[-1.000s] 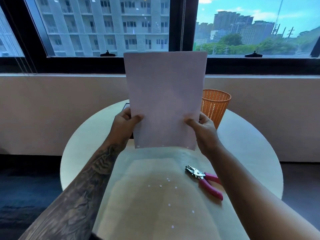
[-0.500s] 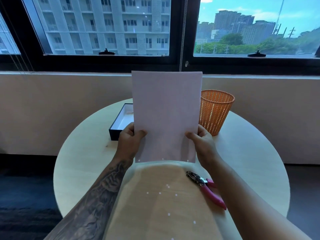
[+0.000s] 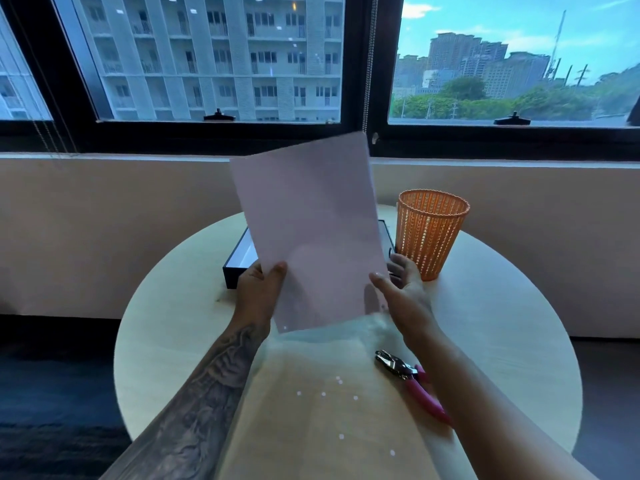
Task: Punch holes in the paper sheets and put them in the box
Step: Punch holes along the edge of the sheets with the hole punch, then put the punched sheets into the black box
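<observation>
Pale pink paper sheet [image 3: 308,230] held upright, tilted left, over open black rectangular box with white inside [image 3: 235,268], which sits at far side of round pale wooden desk [image 3: 173,323]. Left hand [image 3: 256,292] pinches sheet's lower left edge, thumb on front. Right hand [image 3: 401,292] slack: fingers spread straight, only thumb tip touching right edge. Orange mesh plastic basket [image 3: 429,233] just right of box. Pink-handled metal hole punch [image 3: 408,375] lies on desk, near right forearm. White paper dots [image 3: 322,393] scattered nearby.

Head camera, facing forward-down, close over table [image 3: 173,341].
</observation>
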### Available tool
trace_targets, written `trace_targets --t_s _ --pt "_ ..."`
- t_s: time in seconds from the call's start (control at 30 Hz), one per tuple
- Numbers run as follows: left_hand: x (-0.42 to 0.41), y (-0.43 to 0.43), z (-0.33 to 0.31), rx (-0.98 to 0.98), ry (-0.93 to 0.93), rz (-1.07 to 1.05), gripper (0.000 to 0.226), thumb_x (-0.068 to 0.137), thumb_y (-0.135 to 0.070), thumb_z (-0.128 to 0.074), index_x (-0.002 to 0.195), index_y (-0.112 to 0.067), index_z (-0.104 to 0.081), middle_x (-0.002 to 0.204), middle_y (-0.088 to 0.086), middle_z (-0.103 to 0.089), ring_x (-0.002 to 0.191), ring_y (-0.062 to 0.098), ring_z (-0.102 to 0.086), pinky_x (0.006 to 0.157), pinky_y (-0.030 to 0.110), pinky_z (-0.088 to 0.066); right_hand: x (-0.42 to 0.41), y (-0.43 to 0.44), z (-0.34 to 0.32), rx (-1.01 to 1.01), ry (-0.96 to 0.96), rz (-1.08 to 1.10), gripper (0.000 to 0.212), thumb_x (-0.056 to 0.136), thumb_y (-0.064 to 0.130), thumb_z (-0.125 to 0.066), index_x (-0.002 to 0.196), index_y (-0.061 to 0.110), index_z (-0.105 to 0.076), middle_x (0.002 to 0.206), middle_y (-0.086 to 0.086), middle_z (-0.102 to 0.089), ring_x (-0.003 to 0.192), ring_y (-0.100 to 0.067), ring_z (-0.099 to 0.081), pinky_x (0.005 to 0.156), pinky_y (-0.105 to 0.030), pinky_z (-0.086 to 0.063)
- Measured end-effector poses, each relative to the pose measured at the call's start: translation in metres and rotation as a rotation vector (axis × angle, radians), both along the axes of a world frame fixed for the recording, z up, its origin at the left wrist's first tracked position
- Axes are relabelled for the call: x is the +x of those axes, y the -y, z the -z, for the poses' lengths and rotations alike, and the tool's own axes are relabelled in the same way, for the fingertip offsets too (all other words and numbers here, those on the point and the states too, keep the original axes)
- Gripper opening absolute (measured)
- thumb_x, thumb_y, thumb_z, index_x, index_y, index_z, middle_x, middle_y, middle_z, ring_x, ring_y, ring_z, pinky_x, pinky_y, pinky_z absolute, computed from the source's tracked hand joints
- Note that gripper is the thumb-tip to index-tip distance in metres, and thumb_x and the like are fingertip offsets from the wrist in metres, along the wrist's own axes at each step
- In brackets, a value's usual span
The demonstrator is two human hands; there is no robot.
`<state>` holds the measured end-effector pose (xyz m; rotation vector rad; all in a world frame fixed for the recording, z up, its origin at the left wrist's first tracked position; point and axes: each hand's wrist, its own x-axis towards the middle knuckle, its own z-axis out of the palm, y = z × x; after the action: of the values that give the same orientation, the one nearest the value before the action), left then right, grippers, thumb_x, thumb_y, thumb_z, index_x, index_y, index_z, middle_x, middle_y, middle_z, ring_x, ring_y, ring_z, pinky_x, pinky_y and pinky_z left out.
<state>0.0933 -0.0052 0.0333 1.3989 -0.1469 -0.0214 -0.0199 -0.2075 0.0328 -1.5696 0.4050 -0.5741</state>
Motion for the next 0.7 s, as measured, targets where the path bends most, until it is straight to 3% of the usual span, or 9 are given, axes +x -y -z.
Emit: trace_targets --t_s 0.07,0.13,0.23,0.37,0.47,0.53,0.63,0.7 --pt "0.006 0.003 -0.004 -0.094 -0.079 -0.038 0.007 0.095 -0.019 -0.065 0.098 -0.019 -0.071 0.099 -0.001 -0.074 0.095 0.026 -0.068 0.078 0.035 -0.053 0.000 -0.003 0.004 0.071 -0.006 0.063 0.068 0.090 0.033 -0.074 0.148 0.021 -0.039 0.130 -0.001 -0.056 0.114 -0.023 -0.065 0.103 -0.044 -0.052" --pt "0.005 0.011 -0.013 -0.243 -0.159 -0.048 0.006 0.095 -0.016 -0.064 0.098 -0.019 -0.069 0.100 -0.003 -0.073 0.094 0.022 -0.067 0.076 0.033 -0.053 0.004 -0.011 0.005 0.175 -0.055 0.052 0.071 0.083 0.042 -0.079 0.142 0.016 -0.048 0.123 -0.002 -0.063 0.113 -0.022 -0.065 0.105 -0.044 -0.050" --pt "0.001 0.023 -0.023 -0.400 -0.206 -0.025 0.010 0.098 -0.014 -0.061 0.100 -0.022 -0.067 0.103 -0.002 -0.072 0.092 0.018 -0.067 0.071 0.031 -0.054 0.013 -0.031 -0.001 0.290 -0.124 -0.103 0.036 0.086 0.033 -0.077 0.115 0.016 -0.063 0.117 -0.009 -0.071 0.100 -0.023 -0.069 0.087 -0.039 -0.052" --pt "0.003 0.035 -0.028 -0.450 -0.216 0.002 0.009 0.096 -0.017 -0.063 0.103 -0.022 -0.067 0.114 0.006 -0.072 0.106 0.027 -0.067 0.089 0.047 -0.056 0.029 -0.047 -0.015 0.312 -0.030 -0.084 0.007 0.094 0.009 -0.066 0.097 0.012 -0.061 0.098 -0.014 -0.072 0.084 -0.025 -0.069 0.068 -0.034 -0.056" --pt "0.012 0.033 -0.037 -0.439 -0.165 -0.012 0.014 0.097 -0.009 -0.060 0.097 -0.021 -0.066 0.099 -0.002 -0.071 0.091 0.017 -0.067 0.072 0.030 -0.058 0.035 -0.040 -0.031 0.304 0.020 -0.037 0.015 0.091 -0.002 -0.059 0.085 0.012 -0.058 0.087 -0.014 -0.067 0.076 -0.025 -0.066 0.062 -0.035 -0.057" --pt "0.032 0.020 -0.048 -0.483 -0.191 -0.031 0.013 0.095 -0.008 -0.060 0.093 -0.020 -0.066 0.091 -0.003 -0.069 0.084 0.017 -0.066 0.066 0.030 -0.055 0.035 -0.028 -0.040 0.258 0.025 -0.043 0.016 0.090 -0.004 -0.056 0.086 0.011 -0.058 0.085 -0.012 -0.065 0.074 -0.024 -0.066 0.065 -0.039 -0.059" --pt "0.068 -0.006 -0.064 -0.487 -0.170 -0.114 0.017 0.091 -0.012 -0.064 0.107 -0.018 -0.066 0.093 0.001 -0.069 0.081 0.018 -0.068 0.059 0.029 -0.056 0.037 -0.007 -0.049 0.146 0.011 -0.047 0.011 0.092 0.000 -0.056 0.090 0.009 -0.062 0.093 -0.018 -0.069 0.082 -0.029 -0.070 0.073 -0.047 -0.062" --pt "0.085 -0.016 -0.076 -0.405 -0.122 -0.162 0.029 0.087 -0.007 -0.065 0.115 -0.010 -0.066 0.093 0.005 -0.068 0.071 0.017 -0.068 0.055 0.026 -0.055 0.042 0.006 -0.054 0.078 -0.009 -0.036 0.014 0.093 0.002 -0.055 0.086 0.012 -0.062 0.089 -0.016 -0.068 0.077 -0.027 -0.069 0.066 -0.042 -0.062"
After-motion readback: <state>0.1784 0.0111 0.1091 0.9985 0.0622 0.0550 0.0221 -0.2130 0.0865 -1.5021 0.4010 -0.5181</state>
